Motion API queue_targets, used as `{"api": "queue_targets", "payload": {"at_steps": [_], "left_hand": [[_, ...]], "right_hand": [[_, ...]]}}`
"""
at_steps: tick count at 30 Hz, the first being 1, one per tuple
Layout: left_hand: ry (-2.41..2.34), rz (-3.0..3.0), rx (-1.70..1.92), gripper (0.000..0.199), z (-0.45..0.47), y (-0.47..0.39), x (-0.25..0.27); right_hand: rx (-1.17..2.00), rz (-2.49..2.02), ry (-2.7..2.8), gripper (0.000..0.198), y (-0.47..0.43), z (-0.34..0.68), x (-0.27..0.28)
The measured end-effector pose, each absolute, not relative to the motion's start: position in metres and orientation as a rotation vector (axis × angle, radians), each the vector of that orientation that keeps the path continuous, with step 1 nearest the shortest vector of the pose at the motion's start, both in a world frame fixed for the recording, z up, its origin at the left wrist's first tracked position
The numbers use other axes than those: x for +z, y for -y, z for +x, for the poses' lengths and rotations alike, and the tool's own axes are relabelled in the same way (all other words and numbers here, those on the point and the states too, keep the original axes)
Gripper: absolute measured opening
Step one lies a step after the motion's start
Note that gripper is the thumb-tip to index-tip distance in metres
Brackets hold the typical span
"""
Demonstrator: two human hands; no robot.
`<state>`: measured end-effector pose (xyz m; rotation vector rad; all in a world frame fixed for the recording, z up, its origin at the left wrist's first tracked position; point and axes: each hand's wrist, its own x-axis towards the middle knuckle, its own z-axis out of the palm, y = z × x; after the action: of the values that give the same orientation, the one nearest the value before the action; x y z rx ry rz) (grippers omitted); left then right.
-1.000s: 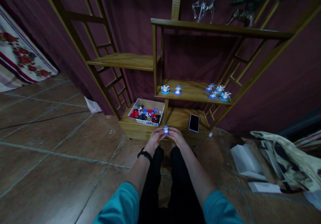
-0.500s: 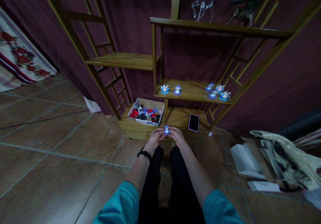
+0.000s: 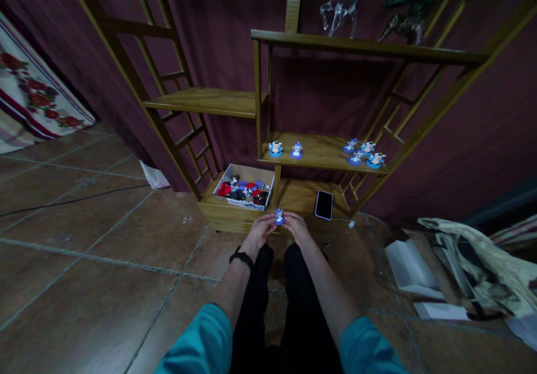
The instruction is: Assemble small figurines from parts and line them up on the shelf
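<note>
Between my two hands is a small purple-and-white figurine (image 3: 279,216) on a round purple base, held upright in front of the cabinet's lower edge. My left hand (image 3: 262,228) grips it from the left with closed fingers. From the other side, the fingers of my right hand (image 3: 297,227) close on the base. Just beyond my left hand, an open cardboard box (image 3: 227,171) holds several red, black and purple figurines. On the shelf above stand a blue-based figurine (image 3: 276,149) and a purple one (image 3: 296,150), with several more grouped at the right end (image 3: 356,157).
A phone (image 3: 324,204) lies on the lower cabinet top (image 3: 290,196). Higher up are a clear glass horse (image 3: 340,4) and a dark green-brown statue (image 3: 413,13). White boxes (image 3: 413,268) and a pale cloth bag (image 3: 482,262) rest on the floor at right; a cable (image 3: 75,199) runs at left.
The figurine in my hands has turned slightly. My hands stay in almost the same place, and the things on the shelves look unmoved.
</note>
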<state>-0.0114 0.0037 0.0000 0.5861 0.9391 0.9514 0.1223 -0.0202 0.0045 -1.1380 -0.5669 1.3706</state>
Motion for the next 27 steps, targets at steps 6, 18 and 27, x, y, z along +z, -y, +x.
{"api": "queue_targets", "payload": {"at_steps": [6,18,27], "left_hand": [[-0.986,0.529,1.046,0.010,-0.0096,-0.0042,-0.0011],[-0.868,0.524,1.017,0.013,-0.0111,-0.0028,0.0026],[-0.855,0.542,1.054,0.022,-0.0109,-0.0029,-0.0004]], "right_hand": [[1.459,-1.170,0.578,0.020,0.0202,0.1223,0.0059],[1.494,-1.085,0.515,0.018,0.0175,0.1255,-0.0001],[1.542,-1.082,0.558,0.020,0.0188,0.1268,0.0019]]}}
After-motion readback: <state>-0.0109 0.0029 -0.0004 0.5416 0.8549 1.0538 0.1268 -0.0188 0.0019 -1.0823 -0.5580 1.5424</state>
